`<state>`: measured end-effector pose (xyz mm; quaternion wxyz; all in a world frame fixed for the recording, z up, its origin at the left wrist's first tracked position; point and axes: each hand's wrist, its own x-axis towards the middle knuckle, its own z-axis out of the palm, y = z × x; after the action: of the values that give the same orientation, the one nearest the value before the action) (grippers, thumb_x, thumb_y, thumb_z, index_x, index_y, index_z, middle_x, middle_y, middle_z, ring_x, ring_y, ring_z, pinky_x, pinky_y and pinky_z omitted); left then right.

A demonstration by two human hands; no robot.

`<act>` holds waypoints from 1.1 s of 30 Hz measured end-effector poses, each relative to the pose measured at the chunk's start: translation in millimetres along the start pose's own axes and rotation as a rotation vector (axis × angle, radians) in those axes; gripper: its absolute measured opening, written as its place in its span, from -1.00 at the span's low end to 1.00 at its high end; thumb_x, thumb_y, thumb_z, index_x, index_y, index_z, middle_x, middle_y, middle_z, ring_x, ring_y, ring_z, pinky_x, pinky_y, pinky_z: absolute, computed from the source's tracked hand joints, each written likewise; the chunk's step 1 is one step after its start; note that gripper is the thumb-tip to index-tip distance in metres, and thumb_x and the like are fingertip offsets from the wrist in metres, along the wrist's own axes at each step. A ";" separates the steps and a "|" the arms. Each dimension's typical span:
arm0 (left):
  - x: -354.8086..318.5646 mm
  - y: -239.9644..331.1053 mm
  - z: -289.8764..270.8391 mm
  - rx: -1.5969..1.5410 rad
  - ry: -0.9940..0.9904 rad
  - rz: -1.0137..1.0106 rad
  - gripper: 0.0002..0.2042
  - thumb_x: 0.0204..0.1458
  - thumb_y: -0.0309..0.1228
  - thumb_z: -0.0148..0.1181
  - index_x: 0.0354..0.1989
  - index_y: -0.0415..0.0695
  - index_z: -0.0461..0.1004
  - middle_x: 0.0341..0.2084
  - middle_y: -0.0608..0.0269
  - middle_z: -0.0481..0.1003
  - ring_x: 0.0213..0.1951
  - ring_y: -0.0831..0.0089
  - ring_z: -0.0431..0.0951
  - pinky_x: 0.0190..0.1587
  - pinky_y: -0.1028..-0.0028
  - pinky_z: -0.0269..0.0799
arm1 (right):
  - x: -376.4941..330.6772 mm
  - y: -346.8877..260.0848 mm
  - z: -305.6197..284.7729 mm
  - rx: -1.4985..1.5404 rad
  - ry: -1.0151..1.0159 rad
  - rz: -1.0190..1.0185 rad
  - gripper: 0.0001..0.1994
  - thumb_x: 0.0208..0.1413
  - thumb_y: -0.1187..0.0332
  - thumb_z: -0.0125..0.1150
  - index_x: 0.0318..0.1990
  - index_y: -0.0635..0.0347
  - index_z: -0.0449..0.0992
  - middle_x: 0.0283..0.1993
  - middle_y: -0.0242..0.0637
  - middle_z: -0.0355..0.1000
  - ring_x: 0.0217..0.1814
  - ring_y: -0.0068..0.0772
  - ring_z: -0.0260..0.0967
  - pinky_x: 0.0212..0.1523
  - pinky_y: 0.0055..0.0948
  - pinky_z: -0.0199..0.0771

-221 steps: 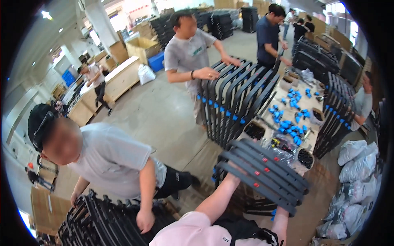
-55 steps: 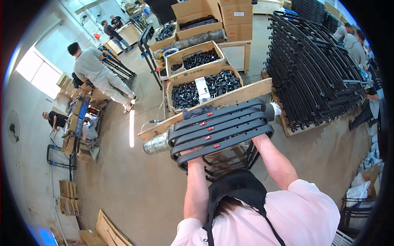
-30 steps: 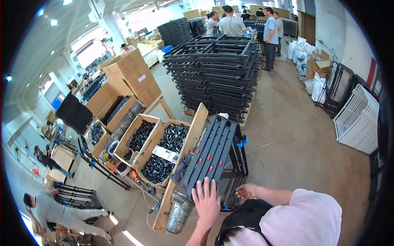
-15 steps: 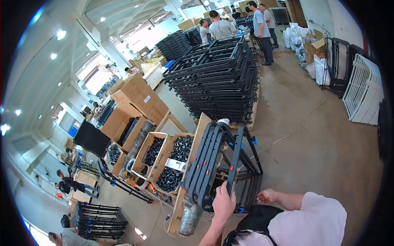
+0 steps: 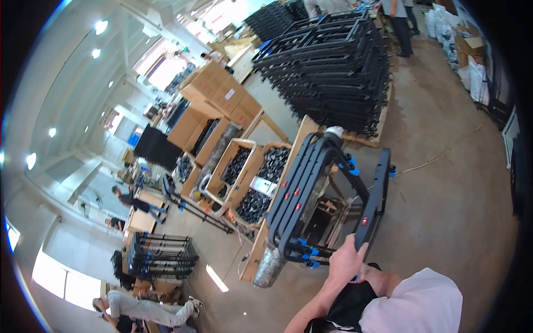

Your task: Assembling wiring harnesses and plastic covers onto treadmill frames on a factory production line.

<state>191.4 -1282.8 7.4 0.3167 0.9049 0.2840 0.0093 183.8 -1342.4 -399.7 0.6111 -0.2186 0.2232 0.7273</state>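
Observation:
My left hand (image 5: pixel 346 260) is closed around the near end of a black tubular frame (image 5: pixel 375 202), which has a red mark on its side and blue fittings. This frame stands apart, to the right of several similar black frames (image 5: pixel 302 191) leaning together on a wooden bench (image 5: pixel 256 252). Close beside the left hand, my right hand (image 5: pixel 365 271) is at the near end of the held frame. Its fingers are mostly hidden, so its grip cannot be made out. Blue clips (image 5: pixel 311 251) show on the near corners of the leaning frames.
Cardboard boxes of small black parts (image 5: pixel 252 205) stand left of the bench. Beyond rises a tall stack of black frames (image 5: pixel 333 72) on a pallet. A plastic-wrapped roll (image 5: pixel 270 267) is at the bench's near end. Other people work in the distance and at lower left.
The held frame has moved right, away from the leaning group, with my left hand on it. My right hand has come in next to the left. The view has turned rightward.

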 end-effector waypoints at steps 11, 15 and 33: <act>-63.3 -96.5 -37.8 -0.172 0.011 0.186 -0.66 0.19 -0.22 0.27 -0.02 -0.17 0.37 -0.34 -0.09 0.61 -0.27 -0.16 0.62 -0.25 -0.01 0.53 | -59.4 131.4 -51.2 0.049 0.419 0.068 -0.45 0.40 -0.19 -0.22 0.04 0.16 0.40 -0.13 -0.13 0.52 -0.15 -0.03 0.54 -0.09 0.02 0.62; -97.7 -154.0 -53.0 -0.250 0.034 0.281 -0.66 0.17 -0.24 0.28 -0.04 -0.19 0.37 -0.34 -0.07 0.61 -0.26 -0.16 0.62 -0.25 -0.01 0.54 | -60.8 152.1 -45.4 0.080 0.556 -0.128 -0.46 0.39 -0.18 -0.19 0.02 0.15 0.40 -0.15 -0.14 0.50 -0.17 -0.05 0.53 -0.11 0.02 0.62; -167.6 -479.6 -269.7 -1.067 0.288 0.323 -0.58 0.20 -0.28 0.35 0.17 -0.19 0.51 -0.26 0.23 0.58 -0.22 0.58 0.55 -0.11 0.46 0.49 | -91.5 195.8 259.7 0.067 0.710 -1.394 -0.42 0.23 -0.30 0.07 -0.14 0.12 0.42 -0.26 -0.24 0.46 -0.26 -0.29 0.48 -0.31 -0.20 0.58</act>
<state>-245.9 -910.7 -27.2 0.6821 0.6415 0.1384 0.3225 -6.6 -1291.2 -125.5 0.8252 -0.5092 0.2384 0.0552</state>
